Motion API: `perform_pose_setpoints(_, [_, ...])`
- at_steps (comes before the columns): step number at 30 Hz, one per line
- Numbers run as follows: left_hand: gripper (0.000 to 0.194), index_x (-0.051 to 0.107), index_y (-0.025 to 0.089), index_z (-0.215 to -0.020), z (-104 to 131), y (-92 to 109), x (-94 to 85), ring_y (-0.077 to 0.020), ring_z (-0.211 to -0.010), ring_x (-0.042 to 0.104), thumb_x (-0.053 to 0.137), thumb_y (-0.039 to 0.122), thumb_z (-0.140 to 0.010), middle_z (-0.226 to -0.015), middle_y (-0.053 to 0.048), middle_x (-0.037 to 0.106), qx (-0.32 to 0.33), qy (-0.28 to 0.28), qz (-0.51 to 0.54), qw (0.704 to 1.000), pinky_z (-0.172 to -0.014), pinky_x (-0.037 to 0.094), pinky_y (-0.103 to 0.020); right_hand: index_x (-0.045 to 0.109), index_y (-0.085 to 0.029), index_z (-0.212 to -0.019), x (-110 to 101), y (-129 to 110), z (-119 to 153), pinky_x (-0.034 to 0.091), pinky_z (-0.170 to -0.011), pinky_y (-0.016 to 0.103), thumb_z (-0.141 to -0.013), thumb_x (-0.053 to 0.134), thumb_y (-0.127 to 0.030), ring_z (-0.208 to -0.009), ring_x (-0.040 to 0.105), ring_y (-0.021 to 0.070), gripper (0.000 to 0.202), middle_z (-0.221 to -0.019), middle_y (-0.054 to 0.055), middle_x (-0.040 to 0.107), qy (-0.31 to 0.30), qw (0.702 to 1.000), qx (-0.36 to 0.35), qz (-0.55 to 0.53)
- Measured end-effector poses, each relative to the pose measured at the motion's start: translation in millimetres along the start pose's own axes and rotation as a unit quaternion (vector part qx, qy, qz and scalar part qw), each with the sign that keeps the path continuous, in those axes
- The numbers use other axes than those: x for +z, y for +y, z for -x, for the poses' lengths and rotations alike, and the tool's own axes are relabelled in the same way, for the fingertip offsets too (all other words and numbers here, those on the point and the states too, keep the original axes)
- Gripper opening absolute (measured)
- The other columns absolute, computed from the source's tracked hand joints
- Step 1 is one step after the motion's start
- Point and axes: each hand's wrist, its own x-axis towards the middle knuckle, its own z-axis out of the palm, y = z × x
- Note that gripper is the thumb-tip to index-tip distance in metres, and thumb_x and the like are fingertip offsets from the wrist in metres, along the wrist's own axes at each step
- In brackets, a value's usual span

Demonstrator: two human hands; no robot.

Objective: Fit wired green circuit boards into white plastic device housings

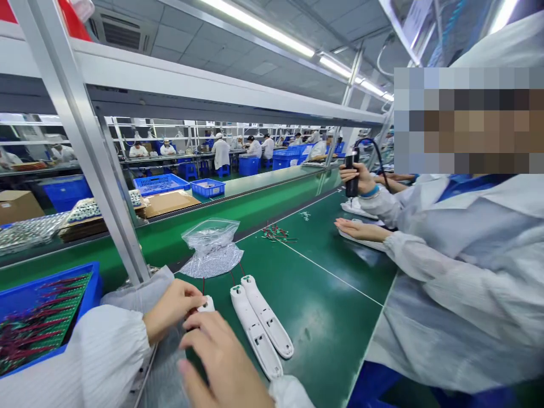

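My left hand (176,309) is closed, with its thumb and fingertips at the end of a white plastic housing (207,305). Most of that housing is hidden by my hands, and a red wire (203,285) sticks out beyond its end. In front of it is my right hand (227,360), fingers bent and apart, with no held object showing. To the right, two long white housings (256,331) (268,317) lie side by side, hollow side up, with red wires at their far ends.
Beyond the housings sits a clear plastic bag (216,258) of small parts. A blue bin (96,283) with wired green circuit boards (63,317) stands at left, near a metal post (91,141). At right, a co-worker's hand (361,178) grips a black power screwdriver (352,175). Loose wires (276,232) lie mid-table.
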Motion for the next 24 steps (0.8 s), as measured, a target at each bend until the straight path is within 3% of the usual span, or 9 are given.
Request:
perform_pose_setpoints(4, [0.022,0.051,0.014,-0.049,-16.3,-12.5,26.6,-0.0094,-0.039,0.047,0.061,0.032,-0.054,-0.040,0.002,0.052,-0.037,-0.017,0.045,0.998,-0.045,0.039,-0.022,0.046,-0.010,-0.115,-37.0,38.3,16.0,0.033,-0.096,0.043,-0.078,0.037,-0.013,-0.112,0.039,0.0236,0.038,-0.119,0.014,0.047,-0.013,0.978,0.139,0.157])
perform_pose_setpoints(8, [0.024,0.051,0.013,-0.050,-25.3,-22.4,39.0,-0.0084,-0.039,0.048,0.064,0.032,-0.054,-0.040,0.001,0.052,-0.058,-0.017,0.081,0.995,-0.046,0.042,-0.022,0.034,-0.006,-0.126,-53.4,68.9,31.9,0.025,-0.103,0.043,-0.079,0.040,-0.021,-0.123,0.026,0.0245,0.050,-0.132,0.013,0.034,-0.067,0.956,0.200,0.205])
perform_pose_setpoints(15, [0.034,0.057,0.011,-0.052,-38.1,-33.1,47.5,-0.0084,-0.043,0.051,0.070,0.043,-0.048,-0.044,0.000,0.054,-0.045,-0.014,0.124,0.991,-0.049,0.045,-0.019,0.043,-0.017,-0.121,-53.7,80.3,40.6,0.020,-0.105,0.039,-0.079,0.046,-0.038,-0.126,0.019,0.0241,0.047,-0.131,0.007,0.037,-0.093,0.961,0.140,0.218])
perform_pose_setpoints(24, [0.041,0.057,0.011,-0.059,-50.3,-28.8,59.5,-0.0133,-0.051,0.056,0.072,0.047,-0.046,-0.049,0.000,0.054,-0.012,0.048,0.157,0.986,-0.061,0.051,-0.026,0.032,-0.023,-0.128,-61.2,105.1,28.5,0.020,-0.101,0.047,-0.080,0.039,-0.051,-0.127,0.014,0.0276,0.055,-0.137,0.006,0.027,-0.130,0.940,0.125,0.289])
